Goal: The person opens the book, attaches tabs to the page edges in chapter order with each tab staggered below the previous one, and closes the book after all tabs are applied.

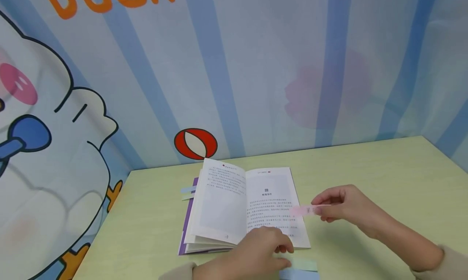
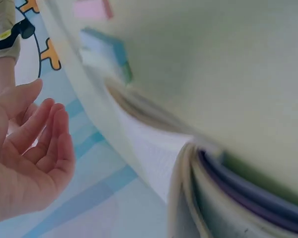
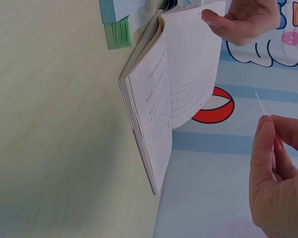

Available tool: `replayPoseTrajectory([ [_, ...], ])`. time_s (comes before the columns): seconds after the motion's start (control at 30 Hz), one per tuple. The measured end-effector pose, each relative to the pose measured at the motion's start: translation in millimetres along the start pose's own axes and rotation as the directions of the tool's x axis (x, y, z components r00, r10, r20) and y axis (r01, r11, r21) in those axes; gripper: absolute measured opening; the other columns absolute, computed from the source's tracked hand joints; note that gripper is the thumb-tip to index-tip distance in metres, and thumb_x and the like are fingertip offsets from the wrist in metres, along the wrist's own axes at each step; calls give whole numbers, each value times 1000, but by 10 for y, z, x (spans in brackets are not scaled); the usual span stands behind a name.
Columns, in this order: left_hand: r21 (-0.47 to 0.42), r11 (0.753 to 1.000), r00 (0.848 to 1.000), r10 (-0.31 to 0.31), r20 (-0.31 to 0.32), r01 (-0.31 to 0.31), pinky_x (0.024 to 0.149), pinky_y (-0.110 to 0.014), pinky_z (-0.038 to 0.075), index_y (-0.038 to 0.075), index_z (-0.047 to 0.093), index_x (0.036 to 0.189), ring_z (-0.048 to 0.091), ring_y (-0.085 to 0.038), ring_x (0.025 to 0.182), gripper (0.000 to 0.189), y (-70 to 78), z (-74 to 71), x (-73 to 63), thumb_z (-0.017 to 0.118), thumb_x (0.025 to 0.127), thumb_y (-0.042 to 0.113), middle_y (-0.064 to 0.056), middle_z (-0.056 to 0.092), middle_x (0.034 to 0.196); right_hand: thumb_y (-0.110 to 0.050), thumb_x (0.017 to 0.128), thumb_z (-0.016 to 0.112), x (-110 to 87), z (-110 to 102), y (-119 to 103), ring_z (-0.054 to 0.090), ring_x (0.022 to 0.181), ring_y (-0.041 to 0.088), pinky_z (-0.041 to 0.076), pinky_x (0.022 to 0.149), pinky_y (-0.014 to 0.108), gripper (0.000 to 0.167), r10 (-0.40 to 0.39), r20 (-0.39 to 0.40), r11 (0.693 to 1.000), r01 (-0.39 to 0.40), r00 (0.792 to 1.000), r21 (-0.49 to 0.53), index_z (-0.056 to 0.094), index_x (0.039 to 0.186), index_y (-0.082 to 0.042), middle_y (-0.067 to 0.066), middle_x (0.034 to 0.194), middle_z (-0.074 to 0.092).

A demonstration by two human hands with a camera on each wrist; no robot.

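An open book [image 1: 270,190] with a purple cover lies on the table, its left-hand pages standing slightly raised. My right hand [image 1: 349,209] pinches a pink sticky tab [image 1: 300,210] between thumb and fingers, above the right page's outer edge. Handwriting shows on the tab near my fingertips; in the right wrist view the strip [image 3: 261,102] appears nearly edge-on. Over the book's lower edge is my left hand [image 1: 260,247], with loosely bent fingers and nothing in them. The left wrist view shows that hand [image 2: 37,153] with its palm side visible.
Close to my left hand lie a green sticky-note pad [image 1: 304,265] and a blue one [image 1: 300,275]. A pink pad [image 2: 91,9] shows in the left wrist view. Blue and green tabs [image 1: 188,197] stick out from the book's left side. A printed cloth backdrop [image 1: 270,68] rises behind the table.
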State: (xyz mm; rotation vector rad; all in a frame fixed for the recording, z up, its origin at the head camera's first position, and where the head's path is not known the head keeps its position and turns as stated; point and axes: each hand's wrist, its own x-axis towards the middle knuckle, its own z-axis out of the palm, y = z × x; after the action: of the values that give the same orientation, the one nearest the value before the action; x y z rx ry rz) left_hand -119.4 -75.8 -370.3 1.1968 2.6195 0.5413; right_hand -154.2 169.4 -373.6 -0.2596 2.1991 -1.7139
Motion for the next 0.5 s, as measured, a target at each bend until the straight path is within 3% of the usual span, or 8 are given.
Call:
replayPoseTrajectory([
  [0.13,42,999,999,-8,-38,10,68,-8,40,12,71,93,54,1,74,16,-21,-190,116,74,80,18,9,64,80,-19,83,71,76,-57,-5,63,73,23,55,71,34,37,-7,-4,1000,7,1000,4,62,107,9,7,87,67],
  [0.27,95,994,996,-55,-72,61,70,-14,44,12,70,99,57,-3,79,19,-101,-334,255,72,82,20,6,65,88,-19,83,71,163,-116,-20,64,75,22,55,72,34,40,-3,-24,1000,3,1000,3,61,109,10,6,87,67],
  [0.4,249,961,983,-83,-164,122,66,-18,46,13,69,104,58,-10,81,23,-204,-416,388,71,83,22,1,64,93,-19,83,71,259,-169,-25,65,76,22,55,73,34,43,2,-58,1000,-2,998,5,60,111,11,5,89,68],
  [0.5,287,943,972,-108,-207,166,71,-21,49,13,68,106,61,-15,88,25,-284,-449,476,71,83,22,-2,64,99,-17,83,71,345,-189,-9,65,77,20,55,74,34,41,-5,-77,1000,5,997,-7,60,111,11,5,89,68],
])
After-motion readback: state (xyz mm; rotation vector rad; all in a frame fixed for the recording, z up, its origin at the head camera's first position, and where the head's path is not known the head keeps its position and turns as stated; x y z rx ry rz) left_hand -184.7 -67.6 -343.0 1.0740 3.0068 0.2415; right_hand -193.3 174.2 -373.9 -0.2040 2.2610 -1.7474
